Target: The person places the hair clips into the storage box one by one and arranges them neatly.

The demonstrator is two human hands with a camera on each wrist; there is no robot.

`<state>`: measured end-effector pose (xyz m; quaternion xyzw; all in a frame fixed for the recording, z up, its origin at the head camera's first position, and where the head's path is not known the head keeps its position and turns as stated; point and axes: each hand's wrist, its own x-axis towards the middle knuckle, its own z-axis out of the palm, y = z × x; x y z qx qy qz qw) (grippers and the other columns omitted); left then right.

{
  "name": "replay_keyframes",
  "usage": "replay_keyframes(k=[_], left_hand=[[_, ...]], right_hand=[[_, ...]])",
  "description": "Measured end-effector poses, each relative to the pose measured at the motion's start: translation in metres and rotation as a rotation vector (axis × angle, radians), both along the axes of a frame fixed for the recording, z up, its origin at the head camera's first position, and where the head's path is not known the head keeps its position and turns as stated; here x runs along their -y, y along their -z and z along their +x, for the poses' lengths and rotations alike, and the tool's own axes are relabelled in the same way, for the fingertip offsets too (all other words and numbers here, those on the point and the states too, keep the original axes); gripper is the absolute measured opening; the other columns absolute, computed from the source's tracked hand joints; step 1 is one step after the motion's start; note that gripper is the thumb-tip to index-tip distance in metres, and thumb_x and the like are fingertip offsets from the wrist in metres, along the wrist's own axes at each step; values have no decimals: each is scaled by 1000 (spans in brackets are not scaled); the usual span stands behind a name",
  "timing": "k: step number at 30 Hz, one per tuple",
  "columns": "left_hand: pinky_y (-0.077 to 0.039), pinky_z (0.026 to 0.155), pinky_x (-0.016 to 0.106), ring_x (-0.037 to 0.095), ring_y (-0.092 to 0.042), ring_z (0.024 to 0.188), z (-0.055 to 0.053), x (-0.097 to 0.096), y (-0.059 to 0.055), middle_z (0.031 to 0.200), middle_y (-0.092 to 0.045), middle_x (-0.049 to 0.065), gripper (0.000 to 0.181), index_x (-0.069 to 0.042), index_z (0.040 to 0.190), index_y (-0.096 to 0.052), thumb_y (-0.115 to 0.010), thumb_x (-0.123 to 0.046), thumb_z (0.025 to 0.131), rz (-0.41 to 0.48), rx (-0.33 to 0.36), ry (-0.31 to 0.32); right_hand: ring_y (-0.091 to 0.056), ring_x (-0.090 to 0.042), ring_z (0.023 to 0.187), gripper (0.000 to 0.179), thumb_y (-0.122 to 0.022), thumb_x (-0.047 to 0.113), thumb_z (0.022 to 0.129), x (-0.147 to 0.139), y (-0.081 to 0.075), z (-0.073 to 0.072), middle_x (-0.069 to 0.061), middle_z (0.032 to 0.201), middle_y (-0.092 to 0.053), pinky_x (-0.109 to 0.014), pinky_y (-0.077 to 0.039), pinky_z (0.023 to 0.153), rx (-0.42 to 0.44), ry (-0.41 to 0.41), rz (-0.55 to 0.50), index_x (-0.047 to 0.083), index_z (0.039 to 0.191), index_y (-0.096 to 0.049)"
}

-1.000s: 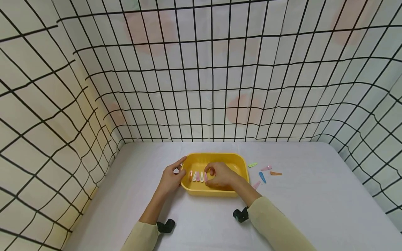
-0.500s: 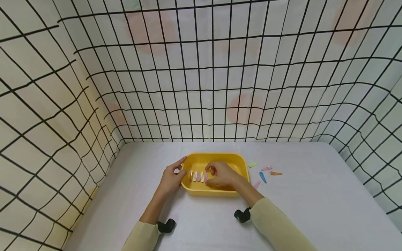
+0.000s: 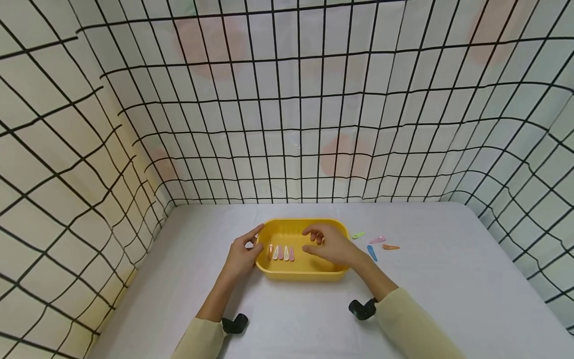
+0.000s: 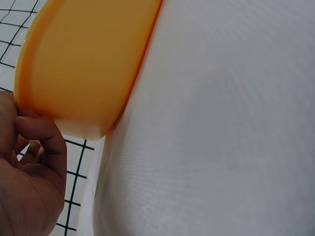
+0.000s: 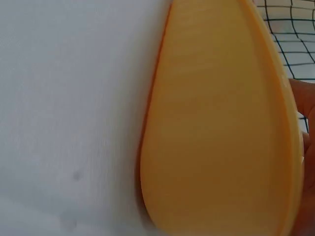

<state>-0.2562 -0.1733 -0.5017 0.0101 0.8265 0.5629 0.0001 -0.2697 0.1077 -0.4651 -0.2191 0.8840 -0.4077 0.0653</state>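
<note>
A yellow plastic tray [image 3: 302, 275] sits on the white table. My left hand [image 3: 239, 258] grips its left rim, thumb at the edge; the left wrist view shows the curled thumb [image 4: 42, 130] against the tray's end. Inside, snap hair clips stand in a row at the left: an orange clip [image 3: 270, 252], a white clip [image 3: 275, 253], a pink clip [image 3: 280, 253], another white clip [image 3: 286, 254] and another pink clip [image 3: 291, 254]. My right hand [image 3: 332, 244] is over the tray's right half, thumb and fingers apart, holding nothing. The tray wall mostly hides it in the right wrist view.
Right of the tray lie loose hair clips: a green clip [image 3: 358, 235], a pink one [image 3: 377, 240], a blue one [image 3: 371, 253] and an orange one [image 3: 391, 247]. Black grid netting [image 3: 300, 129] over white cloth surrounds the table at the back and sides.
My right hand has let go of the rightmost pink clip in the row and moved right, its fingers spreading. It now covers a loose pink clip beside the tray. My left hand stays put.
</note>
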Motion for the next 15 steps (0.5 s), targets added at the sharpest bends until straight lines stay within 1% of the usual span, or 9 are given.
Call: replay_keyframes(k=[4, 7, 10, 15], left_hand=[[-42, 47, 18, 13, -44, 52, 1, 2, 1, 95, -50, 6, 59, -26, 148, -59, -63, -8, 92, -1, 7, -5], [-43, 48, 19, 13, -45, 53, 1, 2, 1, 96, -50, 7, 59, -26, 148, -58, -63, -8, 92, -2, 10, -5], [-43, 48, 18, 13, -44, 53, 1, 1, 1, 96, -50, 7, 59, -26, 148, -58, -63, -8, 92, -4, 11, -2], [-44, 48, 18, 14, -45, 52, 2, 1, 0, 96, -50, 7, 59, -26, 148, -58, -63, -8, 92, 7, 14, -2]], right_hand=[[-54, -19, 84, 37, -80, 26, 88, -21, -4, 4, -9, 95, -62, -22, -45, 69, -101, -2, -30, 10, 120, -70], [-55, -20, 84, 39, -81, 28, 88, -38, -7, 6, -8, 96, -61, -20, -45, 67, -147, 22, -42, 12, 122, -69], [-55, -19, 83, 41, -81, 29, 87, -54, -10, 10, -6, 96, -60, -20, -46, 67, -149, 59, -49, 14, 123, -68], [-53, -20, 84, 45, -81, 30, 88, -79, -14, 15, -9, 96, -59, -21, -47, 69, -134, 126, -30, 12, 126, -67]])
